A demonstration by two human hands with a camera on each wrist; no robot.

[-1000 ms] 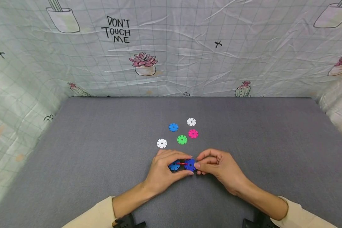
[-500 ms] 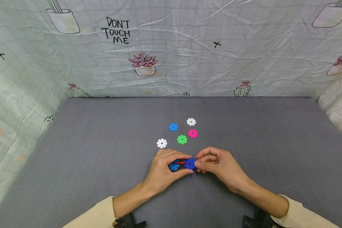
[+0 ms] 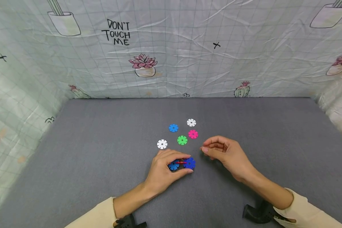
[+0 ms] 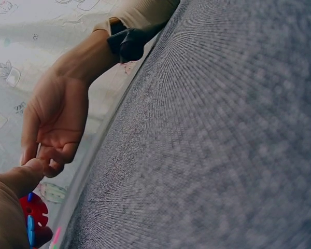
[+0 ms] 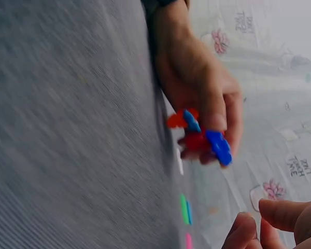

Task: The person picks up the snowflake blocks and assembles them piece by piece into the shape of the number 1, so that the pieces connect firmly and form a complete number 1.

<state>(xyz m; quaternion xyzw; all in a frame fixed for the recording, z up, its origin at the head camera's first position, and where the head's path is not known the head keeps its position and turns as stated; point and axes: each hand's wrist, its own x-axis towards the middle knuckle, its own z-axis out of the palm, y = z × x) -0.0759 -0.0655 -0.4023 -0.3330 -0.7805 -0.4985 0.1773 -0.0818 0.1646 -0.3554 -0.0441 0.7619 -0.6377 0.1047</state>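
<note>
In the head view my left hand [image 3: 161,171] grips a small chain of notched plastic discs between thumb and fingers. A dark blue disc [image 3: 189,163] forms its right end, joined through a red disc [image 3: 181,162] seen edge-on to a light blue disc [image 3: 173,165]. The right wrist view also shows an orange disc [image 5: 175,121] at the chain's other end, which my palm hides from above. My right hand [image 3: 232,158] is apart from the chain, above and to its right, with fingers loosely bent and nothing visible between them.
Beyond my hands, loose discs lie flat on the grey table [image 3: 102,152]: a near white disc [image 3: 162,144], a green disc [image 3: 182,140], a pink disc [image 3: 193,134], a blue disc [image 3: 173,128] and a far white disc [image 3: 191,122]. A printed cloth [image 3: 185,60] hangs behind.
My right hand has let go of the dark blue disc and moved away, up and to the right. The left hand keeps its hold on the chain, almost unmoved.
</note>
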